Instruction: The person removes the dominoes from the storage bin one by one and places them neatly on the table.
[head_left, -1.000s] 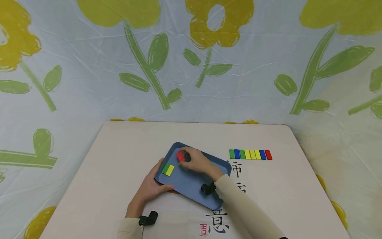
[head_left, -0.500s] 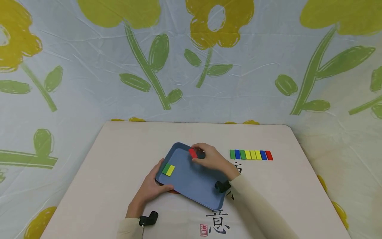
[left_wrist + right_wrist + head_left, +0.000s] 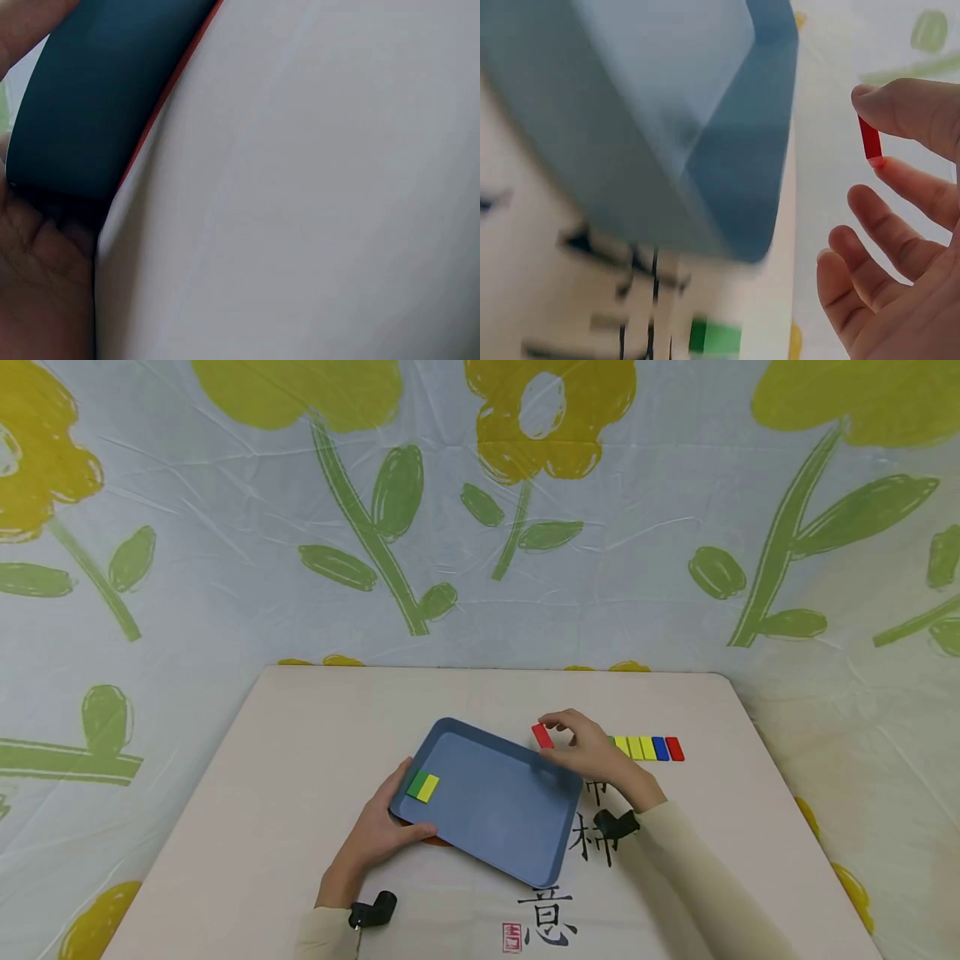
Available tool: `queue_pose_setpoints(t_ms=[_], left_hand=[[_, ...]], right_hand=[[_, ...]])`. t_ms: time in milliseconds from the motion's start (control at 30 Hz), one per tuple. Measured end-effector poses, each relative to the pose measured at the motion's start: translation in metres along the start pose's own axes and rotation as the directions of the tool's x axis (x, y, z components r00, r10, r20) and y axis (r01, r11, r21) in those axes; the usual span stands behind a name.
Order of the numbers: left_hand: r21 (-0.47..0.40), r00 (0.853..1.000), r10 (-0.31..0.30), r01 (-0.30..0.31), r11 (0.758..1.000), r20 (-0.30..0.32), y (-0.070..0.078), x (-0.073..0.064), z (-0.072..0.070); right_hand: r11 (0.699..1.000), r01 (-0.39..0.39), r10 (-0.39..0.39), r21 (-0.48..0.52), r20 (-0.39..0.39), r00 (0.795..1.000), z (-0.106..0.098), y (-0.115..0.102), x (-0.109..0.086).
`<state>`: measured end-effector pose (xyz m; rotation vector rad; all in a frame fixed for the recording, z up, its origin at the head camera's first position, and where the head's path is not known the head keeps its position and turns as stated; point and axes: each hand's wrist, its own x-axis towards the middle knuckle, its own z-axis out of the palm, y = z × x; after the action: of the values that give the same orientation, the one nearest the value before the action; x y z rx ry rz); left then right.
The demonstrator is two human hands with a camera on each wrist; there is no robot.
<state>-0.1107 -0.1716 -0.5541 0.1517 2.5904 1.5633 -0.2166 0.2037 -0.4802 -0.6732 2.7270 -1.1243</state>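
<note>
Right hand (image 3: 588, 750) pinching a red tile (image 3: 542, 736)

I hold it between thumb and index finger, the other three fingers loosely bent. Just left of this hand is the blue tray (image 3: 487, 818), which my left hand (image 3: 375, 825) grips at a corner. Inside it, near my left thumb, a green tile (image 3: 417, 782) and a yellow tile (image 3: 428, 789) lie touching. Partly hidden behind my right hand, a row of coloured tiles (image 3: 648, 748) runs rightward.
</note>
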Motion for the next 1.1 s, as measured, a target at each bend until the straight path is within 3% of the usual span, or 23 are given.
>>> queue_pose_setpoints(t_ms=[233,533,833,1100], left_hand=[[0.0,1.0,-0.008,0.008,1.0,0.007,0.0,0.001,0.0],[0.001,1.0,-0.019,0.019,1.0,0.005,0.001,0.0,0.0],[0.008,1.0,-0.02,0.02,1.0,0.009,0.0,0.0,0.0],[0.01,1.0,-0.012,0.011,1.0,0.015,0.0,-0.001,-0.002]], right_hand=[[0.998,-0.026,0.023,-0.062,-0.035,0.999,-0.027,0.025,-0.023],[0.982,-0.122,0.115,-0.144,-0.057,0.992,-0.055,0.059,-0.049],[0.963,-0.205,0.186,-0.174,-0.123,0.975,-0.078,0.093,-0.074],[0.939,-0.318,0.301,-0.131,-0.132,0.944,-0.096,0.123,-0.094]])
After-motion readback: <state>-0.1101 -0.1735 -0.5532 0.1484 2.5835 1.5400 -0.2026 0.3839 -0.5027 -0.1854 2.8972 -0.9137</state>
